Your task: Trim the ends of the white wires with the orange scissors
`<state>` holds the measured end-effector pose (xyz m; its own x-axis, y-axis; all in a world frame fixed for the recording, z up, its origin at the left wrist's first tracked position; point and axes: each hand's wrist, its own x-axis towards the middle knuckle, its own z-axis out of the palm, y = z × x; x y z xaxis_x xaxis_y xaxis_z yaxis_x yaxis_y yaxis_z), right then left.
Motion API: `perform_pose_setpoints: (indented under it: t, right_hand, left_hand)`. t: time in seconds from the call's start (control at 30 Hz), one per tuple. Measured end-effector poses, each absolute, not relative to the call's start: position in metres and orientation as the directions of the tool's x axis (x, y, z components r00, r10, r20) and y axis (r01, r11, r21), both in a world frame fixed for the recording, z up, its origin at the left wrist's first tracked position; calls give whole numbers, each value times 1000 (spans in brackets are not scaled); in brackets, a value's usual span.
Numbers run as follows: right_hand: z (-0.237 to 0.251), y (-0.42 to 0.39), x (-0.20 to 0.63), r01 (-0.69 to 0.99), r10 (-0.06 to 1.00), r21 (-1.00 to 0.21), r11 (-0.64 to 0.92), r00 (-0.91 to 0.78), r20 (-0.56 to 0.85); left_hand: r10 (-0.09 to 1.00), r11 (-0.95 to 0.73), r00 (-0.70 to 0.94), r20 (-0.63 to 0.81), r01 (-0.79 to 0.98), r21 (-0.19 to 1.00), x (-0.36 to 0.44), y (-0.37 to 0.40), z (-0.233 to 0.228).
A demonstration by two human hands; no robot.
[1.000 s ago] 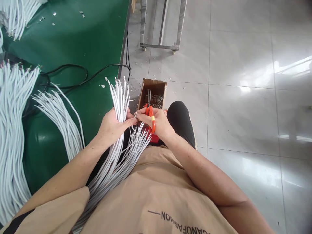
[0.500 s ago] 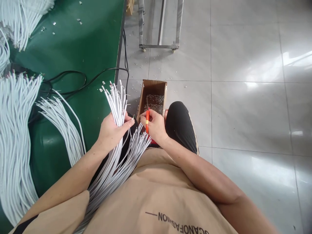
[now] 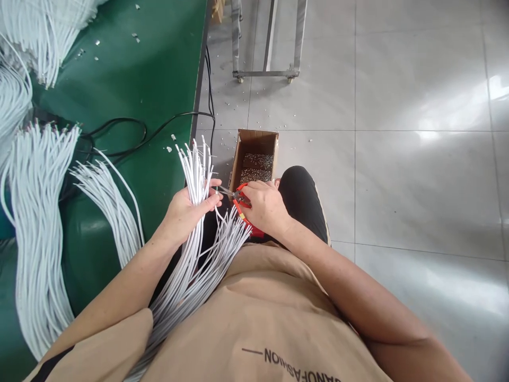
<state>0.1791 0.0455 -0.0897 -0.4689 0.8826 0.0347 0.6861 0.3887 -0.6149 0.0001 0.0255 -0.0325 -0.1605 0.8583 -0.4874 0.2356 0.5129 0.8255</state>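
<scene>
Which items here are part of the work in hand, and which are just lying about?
In use: left hand gripping the bundle of white cables; right hand holding orange-handled pliers; cardboard box of metal bits.
Lying about: cable piles on green table; black cord; wheeled metal frame.

Left hand (image 3: 186, 212) gripping white cable bundle (image 3: 195, 175), right hand (image 3: 267, 207) holding orange-handled pliers (image 3: 239, 197), cardboard box (image 3: 256, 142) beyond

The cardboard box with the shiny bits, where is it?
The cardboard box sits on the grey floor just right of the green table, directly beyond the right hand.
</scene>
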Motion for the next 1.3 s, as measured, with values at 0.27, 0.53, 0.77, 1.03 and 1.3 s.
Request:
perform_pose_setpoints:
  t: [0.27,0.53,0.77,1.03,1.3]
  right_hand:
    - [-80,57,184,736,798,-444,512,-599,-74]
    - [-76,62,190,728,750,-344,593,-655,-95]
    - [-73,67,197,713,764,-414,566,-642,-60]
    - [-61,87,188,267,889,-954,-135,-392,-236]
    - [-56,83,162,-108,891,-933,-344,-350,-289]
  left_hand:
    - [858,513,-170,-485,256,819,-1,26,-36]
    - [875,484,-189,-446,339,807,-3,24,-39]
    - [867,498,-215,-450,317,807,-2,24,-40]
    - [856,516,-149,-496,171,839,7,25,-29]
    - [846,511,-228,-483,84,856,7,26,-28]
